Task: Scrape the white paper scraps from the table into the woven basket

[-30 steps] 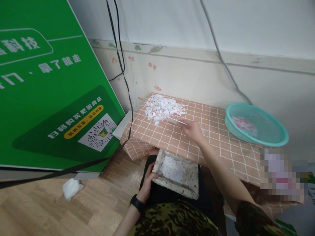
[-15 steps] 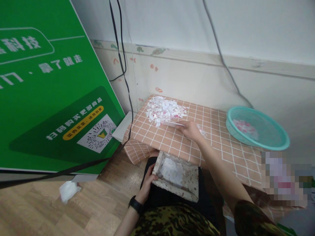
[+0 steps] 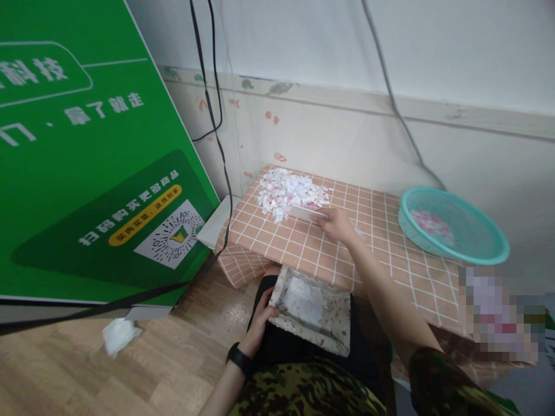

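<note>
My left hand point(image 3: 263, 318) grips the left side of a shallow, stained, rectangular tray point(image 3: 318, 338) on my lap, thumb over the rim. White material point(image 3: 303, 300) lies inside it, too indistinct to name. Above the table, my right hand point(image 3: 338, 224) pinches a flat white card point(image 3: 307, 213) by its right end. The card's far end reaches the near edge of a heap of small white and pink paper scraps point(image 3: 286, 188). I cannot tell whether it touches them. A few pale bits lie just right of my right hand.
A brown checked cloth point(image 3: 299, 248) covers the table against the wall. On its right stands a turquoise mesh basket point(image 3: 472, 231) with pink and white scraps. A green sign point(image 3: 108, 144) and hanging black cables point(image 3: 219, 138) are at left. White crumpled material point(image 3: 120, 337) lies on the floor.
My right hand has shifted slightly up, and the card has turned so that more of its flat face shows. My left hand and the tray have stayed in place.
</note>
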Demonstrator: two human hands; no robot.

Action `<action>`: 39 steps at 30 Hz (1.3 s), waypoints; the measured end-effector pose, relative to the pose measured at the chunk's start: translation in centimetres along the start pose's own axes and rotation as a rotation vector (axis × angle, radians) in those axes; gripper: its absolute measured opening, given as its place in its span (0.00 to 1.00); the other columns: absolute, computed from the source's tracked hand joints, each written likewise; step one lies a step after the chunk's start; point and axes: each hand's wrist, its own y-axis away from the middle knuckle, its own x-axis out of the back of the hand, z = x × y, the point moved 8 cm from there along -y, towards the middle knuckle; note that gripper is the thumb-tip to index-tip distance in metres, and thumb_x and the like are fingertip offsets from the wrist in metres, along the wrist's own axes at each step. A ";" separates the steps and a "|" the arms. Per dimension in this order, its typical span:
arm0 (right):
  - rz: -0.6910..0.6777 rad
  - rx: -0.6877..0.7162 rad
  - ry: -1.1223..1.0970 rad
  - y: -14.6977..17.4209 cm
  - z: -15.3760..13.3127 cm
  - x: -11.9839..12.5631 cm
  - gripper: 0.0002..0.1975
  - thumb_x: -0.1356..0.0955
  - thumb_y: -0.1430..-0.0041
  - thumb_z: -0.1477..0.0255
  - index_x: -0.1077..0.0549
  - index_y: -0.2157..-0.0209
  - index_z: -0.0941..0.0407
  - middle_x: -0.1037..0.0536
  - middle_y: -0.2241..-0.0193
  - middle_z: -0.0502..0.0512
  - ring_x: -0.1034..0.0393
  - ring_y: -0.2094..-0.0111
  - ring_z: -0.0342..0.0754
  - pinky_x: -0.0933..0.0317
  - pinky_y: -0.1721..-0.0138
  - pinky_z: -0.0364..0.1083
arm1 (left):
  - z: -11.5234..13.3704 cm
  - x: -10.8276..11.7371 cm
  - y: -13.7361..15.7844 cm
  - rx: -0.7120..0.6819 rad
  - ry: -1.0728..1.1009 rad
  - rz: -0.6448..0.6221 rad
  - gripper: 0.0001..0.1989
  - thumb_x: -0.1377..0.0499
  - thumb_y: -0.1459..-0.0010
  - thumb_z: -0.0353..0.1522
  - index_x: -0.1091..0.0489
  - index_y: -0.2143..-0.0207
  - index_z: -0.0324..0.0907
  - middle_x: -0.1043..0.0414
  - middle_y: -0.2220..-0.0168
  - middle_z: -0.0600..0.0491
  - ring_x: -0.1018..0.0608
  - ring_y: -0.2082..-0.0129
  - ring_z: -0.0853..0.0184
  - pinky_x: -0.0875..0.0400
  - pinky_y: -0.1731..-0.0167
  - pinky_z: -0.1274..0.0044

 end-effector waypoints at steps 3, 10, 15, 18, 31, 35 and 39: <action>-0.061 0.063 -0.076 -0.4 -0.7 -0.3 0.14 0.32 0.41 0.71 0.18 0.56 0.53 0.16 0.60 0.55 0.23 0.60 0.54 0.34 0.58 0.48 | 0.1 0.0 0.1 -0.005 -0.014 0.002 0.32 0.43 0.53 0.32 0.32 0.42 0.43 0.25 0.45 0.49 0.29 0.44 0.47 0.36 0.47 0.62; -0.069 0.024 -0.105 0.0 0.2 0.2 0.14 0.31 0.42 0.68 0.18 0.57 0.55 0.16 0.67 0.54 0.25 0.68 0.51 0.37 0.66 0.46 | 0.7 0.1 0.2 -0.014 -0.030 0.008 0.32 0.43 0.54 0.32 0.30 0.43 0.43 0.24 0.47 0.49 0.28 0.44 0.47 0.36 0.46 0.62; -0.146 0.029 -0.172 0.6 0.8 0.0 0.13 0.30 0.44 0.65 0.17 0.61 0.56 0.18 0.71 0.52 0.27 0.71 0.48 0.38 0.69 0.45 | 0.9 -0.1 0.2 -0.003 -0.021 -0.002 0.33 0.42 0.54 0.32 0.31 0.42 0.44 0.24 0.46 0.49 0.28 0.44 0.47 0.35 0.46 0.61; -0.118 0.001 -0.162 0.7 0.9 0.3 0.14 0.30 0.44 0.63 0.17 0.62 0.57 0.18 0.72 0.52 0.27 0.72 0.48 0.39 0.71 0.44 | 0.8 -0.2 0.2 0.000 -0.010 -0.006 0.33 0.42 0.54 0.32 0.31 0.42 0.44 0.25 0.46 0.49 0.28 0.44 0.46 0.36 0.45 0.60; -0.040 0.039 0.057 0.7 -1.9 -0.3 0.14 0.33 0.39 0.68 0.19 0.54 0.53 0.16 0.63 0.56 0.22 0.64 0.52 0.36 0.63 0.47 | -0.1 0.1 -0.2 -0.002 0.004 -0.027 0.32 0.43 0.53 0.32 0.33 0.42 0.44 0.27 0.43 0.48 0.29 0.43 0.47 0.37 0.46 0.62; -0.052 0.050 0.071 0.5 -2.0 -1.1 0.13 0.33 0.38 0.67 0.18 0.56 0.52 0.16 0.62 0.56 0.22 0.62 0.53 0.34 0.61 0.48 | 0.2 -0.1 -0.1 -0.018 -0.007 -0.038 0.32 0.43 0.53 0.32 0.32 0.43 0.44 0.26 0.44 0.48 0.29 0.44 0.47 0.38 0.45 0.61; -0.055 0.112 0.011 0.3 -2.5 -1.3 0.13 0.34 0.37 0.70 0.19 0.55 0.52 0.16 0.58 0.56 0.22 0.58 0.53 0.33 0.57 0.48 | 0.3 0.0 -0.1 -0.018 -0.009 -0.023 0.33 0.43 0.54 0.32 0.32 0.42 0.43 0.28 0.42 0.48 0.29 0.44 0.47 0.38 0.44 0.61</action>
